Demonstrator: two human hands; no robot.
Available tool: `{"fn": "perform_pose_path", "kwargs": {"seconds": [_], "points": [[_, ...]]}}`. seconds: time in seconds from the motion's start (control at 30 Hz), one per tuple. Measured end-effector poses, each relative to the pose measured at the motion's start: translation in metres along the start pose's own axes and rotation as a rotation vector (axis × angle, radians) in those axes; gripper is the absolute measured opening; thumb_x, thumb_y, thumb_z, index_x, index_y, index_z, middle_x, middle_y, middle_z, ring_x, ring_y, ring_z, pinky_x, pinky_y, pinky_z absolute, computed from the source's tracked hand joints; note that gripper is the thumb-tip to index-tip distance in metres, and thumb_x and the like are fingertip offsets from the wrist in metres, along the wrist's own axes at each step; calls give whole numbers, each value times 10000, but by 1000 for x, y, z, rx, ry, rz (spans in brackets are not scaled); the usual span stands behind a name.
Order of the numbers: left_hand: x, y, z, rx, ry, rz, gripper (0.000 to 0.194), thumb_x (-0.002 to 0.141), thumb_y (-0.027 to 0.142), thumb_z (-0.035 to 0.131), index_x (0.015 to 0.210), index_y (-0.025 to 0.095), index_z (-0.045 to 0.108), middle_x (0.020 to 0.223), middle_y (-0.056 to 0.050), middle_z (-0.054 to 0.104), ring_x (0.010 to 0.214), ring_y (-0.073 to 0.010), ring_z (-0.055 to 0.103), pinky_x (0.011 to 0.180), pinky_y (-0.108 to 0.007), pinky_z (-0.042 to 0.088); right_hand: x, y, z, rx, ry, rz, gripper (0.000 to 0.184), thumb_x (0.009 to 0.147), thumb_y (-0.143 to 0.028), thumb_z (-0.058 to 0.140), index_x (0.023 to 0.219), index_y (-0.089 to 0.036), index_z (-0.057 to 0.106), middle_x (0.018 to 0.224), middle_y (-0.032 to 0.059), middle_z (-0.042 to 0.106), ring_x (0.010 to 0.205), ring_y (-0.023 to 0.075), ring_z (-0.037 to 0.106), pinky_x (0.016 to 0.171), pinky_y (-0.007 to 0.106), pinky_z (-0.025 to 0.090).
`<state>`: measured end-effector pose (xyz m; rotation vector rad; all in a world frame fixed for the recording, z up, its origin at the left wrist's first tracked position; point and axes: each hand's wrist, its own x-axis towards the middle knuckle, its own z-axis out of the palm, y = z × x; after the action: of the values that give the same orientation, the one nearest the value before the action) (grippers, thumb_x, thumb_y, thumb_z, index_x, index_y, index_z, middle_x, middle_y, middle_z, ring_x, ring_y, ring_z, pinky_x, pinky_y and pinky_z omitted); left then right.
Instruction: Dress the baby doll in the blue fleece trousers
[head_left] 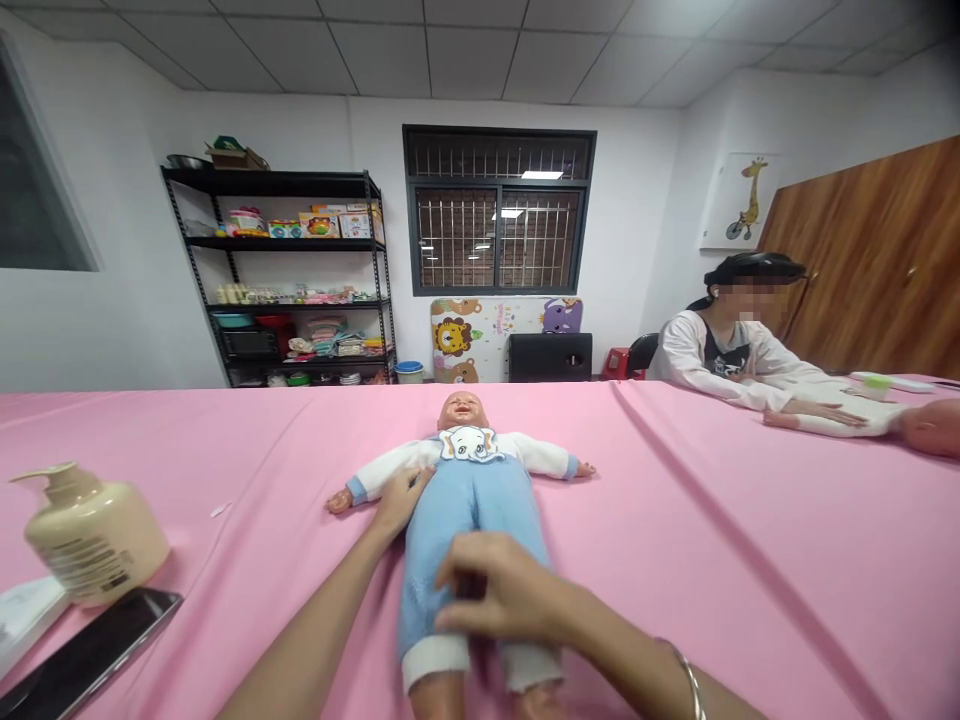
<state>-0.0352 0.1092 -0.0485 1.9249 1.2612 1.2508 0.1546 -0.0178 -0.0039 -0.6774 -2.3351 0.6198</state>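
A baby doll (472,500) in blue overalls and a white shirt lies on its back on the pink table cover (712,540), head pointing away from me. My left hand (400,503) rests on the doll's side, by its outstretched arm, fingers apart. My right hand (499,595) lies on the overalls between the doll's legs, its fingers bent and pinching the blue fabric there.
A beige pump bottle (94,540) and a dark phone (86,655) lie at the left front. A person (739,355) sits at the right with hands on another doll (911,425). A black shelf (289,280) of toys stands by the far wall.
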Motion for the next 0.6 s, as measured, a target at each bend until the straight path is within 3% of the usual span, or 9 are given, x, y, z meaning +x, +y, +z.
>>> {"fn": "perform_pose_path", "kwargs": {"seconds": [0.1,0.2,0.4,0.5,0.6], "points": [[-2,4,0,-22,31,-14,476,779,602,450,633,167,578,647,-33,583,626,-199,501,576,-298,397,-8,-18,19,-222,-121,-169,284,774,-482,589,842,-208,563,814,-6,537,663,91,436,590,211,324],[-2,7,-1,-25,27,-23,475,788,588,446,678,153,605,687,-40,599,653,-207,512,595,-303,399,-12,-24,23,-355,-153,-217,182,853,-289,499,713,-174,486,754,-15,498,622,78,385,568,210,293],[2,10,-1,-21,1,-67,470,781,586,462,675,146,591,676,-28,579,672,-197,507,616,-289,381,-13,-39,17,-43,-292,-271,183,908,-256,403,784,-168,504,770,-14,533,724,58,477,701,126,374],[3,12,0,-25,59,-71,437,762,578,502,655,156,538,640,1,526,639,-167,475,600,-269,364,-11,-36,13,42,-235,-196,178,881,-317,479,800,-172,546,793,-22,569,703,54,495,669,132,380],[3,10,1,-34,132,-49,409,749,562,533,656,166,488,624,29,478,612,-138,438,589,-251,348,-6,-19,4,-47,-55,-73,180,851,-337,536,782,-174,570,771,-19,601,699,81,499,680,192,369]]}}
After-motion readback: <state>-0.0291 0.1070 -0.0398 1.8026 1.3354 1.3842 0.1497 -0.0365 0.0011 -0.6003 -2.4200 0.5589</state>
